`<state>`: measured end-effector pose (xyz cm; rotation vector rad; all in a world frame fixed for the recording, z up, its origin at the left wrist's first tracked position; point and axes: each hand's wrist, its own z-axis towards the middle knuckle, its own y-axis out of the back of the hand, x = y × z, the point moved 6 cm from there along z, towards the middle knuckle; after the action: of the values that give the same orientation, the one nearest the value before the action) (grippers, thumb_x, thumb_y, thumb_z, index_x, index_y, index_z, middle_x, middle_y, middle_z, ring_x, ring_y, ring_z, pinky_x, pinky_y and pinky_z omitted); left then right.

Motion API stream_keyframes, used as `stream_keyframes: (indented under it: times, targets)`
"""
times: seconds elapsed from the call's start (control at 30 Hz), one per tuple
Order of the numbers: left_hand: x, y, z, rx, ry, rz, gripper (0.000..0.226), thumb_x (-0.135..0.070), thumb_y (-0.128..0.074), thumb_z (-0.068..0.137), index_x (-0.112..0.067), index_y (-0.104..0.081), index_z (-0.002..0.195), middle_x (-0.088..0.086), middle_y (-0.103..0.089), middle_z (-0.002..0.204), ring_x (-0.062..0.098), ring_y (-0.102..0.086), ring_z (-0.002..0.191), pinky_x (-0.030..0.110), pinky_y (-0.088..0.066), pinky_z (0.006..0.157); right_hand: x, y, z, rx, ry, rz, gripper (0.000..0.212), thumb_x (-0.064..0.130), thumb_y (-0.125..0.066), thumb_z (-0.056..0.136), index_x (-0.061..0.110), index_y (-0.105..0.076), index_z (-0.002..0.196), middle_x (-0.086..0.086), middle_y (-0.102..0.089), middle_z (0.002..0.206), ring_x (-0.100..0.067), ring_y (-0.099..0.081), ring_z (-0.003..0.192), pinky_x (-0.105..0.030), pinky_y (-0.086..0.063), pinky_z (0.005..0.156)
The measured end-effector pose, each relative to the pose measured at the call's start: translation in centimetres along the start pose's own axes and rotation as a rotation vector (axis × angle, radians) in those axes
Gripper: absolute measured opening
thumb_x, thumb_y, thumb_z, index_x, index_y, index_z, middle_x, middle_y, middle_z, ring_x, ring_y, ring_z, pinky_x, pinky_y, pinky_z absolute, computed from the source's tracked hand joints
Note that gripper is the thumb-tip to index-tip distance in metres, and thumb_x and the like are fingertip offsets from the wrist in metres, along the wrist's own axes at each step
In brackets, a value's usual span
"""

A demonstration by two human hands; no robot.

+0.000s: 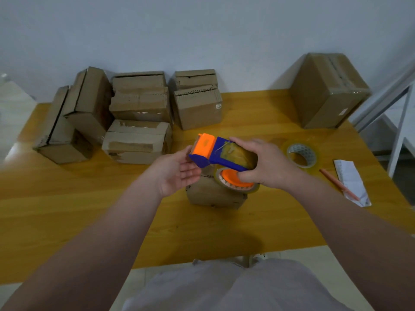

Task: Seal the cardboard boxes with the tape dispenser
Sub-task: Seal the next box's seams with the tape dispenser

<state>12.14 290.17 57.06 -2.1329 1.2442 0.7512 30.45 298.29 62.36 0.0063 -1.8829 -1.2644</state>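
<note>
Both hands are raised over the yellow wooden table (pixel 89 198), with a blue and orange plastic tape dispenser (pixel 215 153) between them.

The right hand (pixel 267 164) grips the dispenser's blue body from above, fingers curled round it; the left hand (pixel 177 171) lies palm-up and relaxed, fingertips touching the orange front end; directly beneath both hands sits a small brown cardboard box (pixel 211 194); beyond the left hand is a cluster of brown cardboard boxes (pixel 139 122); just right of the right hand lies a loose roll of clear tape (pixel 302 153), then an orange pencil (pixel 336 182) and a white paper slip (pixel 350 178); a large taped cardboard box (pixel 325 93) stands well beyond.
</note>
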Motion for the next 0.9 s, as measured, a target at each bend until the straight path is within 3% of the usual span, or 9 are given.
stream_keyframes:
  times: [0.1,0.23,0.33,0.43,0.6,0.77,0.9]
  targets:
    - [0.0,-0.2,0.0,-0.019,-0.002,-0.040,0.017,-0.015,-0.053,0.096,-0.008,-0.061,0.109,0.009,-0.067,0.093,0.019,-0.063,0.086,0.031,-0.051,0.070,-0.1,0.0,-0.1,0.006,-0.003,0.003,0.087,0.028,-0.080,0.075,0.036,-0.033,0.147,0.000,-0.047,0.126,-0.014,-0.047,0.114,-0.026,-0.047,0.085]
    - [-0.3,-0.1,-0.2,-0.036,-0.064,0.004,0.010,-0.007,-0.057,0.092,-0.010,-0.059,0.102,0.009,-0.066,0.086,0.017,-0.061,0.079,0.033,-0.051,0.073,-0.1,-0.2,-0.2,0.010,0.015,0.005,0.087,0.029,-0.080,0.075,0.036,-0.033,0.147,0.001,-0.047,0.126,-0.012,-0.047,0.114,-0.025,-0.047,0.084]
    - [-0.5,0.4,-0.1,-0.079,-0.101,0.023,0.011,-0.004,-0.059,0.091,-0.013,-0.057,0.096,0.009,-0.067,0.085,0.017,-0.061,0.079,0.033,-0.052,0.074,-0.1,-0.3,-0.1,0.004,0.026,0.004,0.086,0.030,-0.080,0.075,0.037,-0.033,0.147,0.002,-0.047,0.125,-0.009,-0.046,0.110,-0.016,-0.042,0.075]
    - [-0.4,0.8,0.0,-0.143,-0.137,0.055,0.013,-0.002,-0.055,0.093,-0.014,-0.055,0.091,0.009,-0.063,0.085,0.017,-0.057,0.078,0.031,-0.052,0.072,0.5,-0.2,0.0,0.015,0.075,-0.016,0.083,0.030,-0.079,0.076,0.040,-0.034,0.146,0.004,-0.050,0.126,-0.008,-0.048,0.110,-0.012,-0.042,0.076]
    - [0.5,2.6,0.6,-0.240,-0.163,0.037,0.006,-0.005,-0.060,0.091,-0.011,-0.062,0.089,0.009,-0.065,0.089,0.015,-0.058,0.078,0.031,-0.052,0.068,1.4,1.2,-0.1,0.082,0.099,-0.111,0.078,0.029,-0.076,0.077,0.043,-0.037,0.143,0.003,-0.053,0.122,-0.012,-0.052,0.107,-0.025,-0.050,0.083]
    - [1.7,3.4,0.9,-0.302,-0.171,0.044,0.004,-0.007,-0.062,0.090,-0.010,-0.063,0.087,0.007,-0.064,0.085,0.013,-0.057,0.075,0.034,-0.054,0.078,1.5,1.3,-0.1,0.187,0.074,-0.189,0.076,0.032,-0.074,0.081,0.043,-0.035,0.145,0.014,-0.045,0.118,-0.007,-0.050,0.107,-0.011,-0.045,0.070]
    - [2.3,3.3,1.3,-0.325,-0.155,0.005,0.002,-0.005,-0.063,0.090,-0.004,-0.063,0.092,0.009,-0.063,0.083,0.012,-0.055,0.070,0.035,-0.056,0.075,1.9,0.9,-0.1,0.240,0.061,-0.255,0.078,0.034,-0.072,0.082,0.045,-0.030,0.146,0.010,-0.046,0.114,-0.012,-0.051,0.104,-0.024,-0.053,0.075]
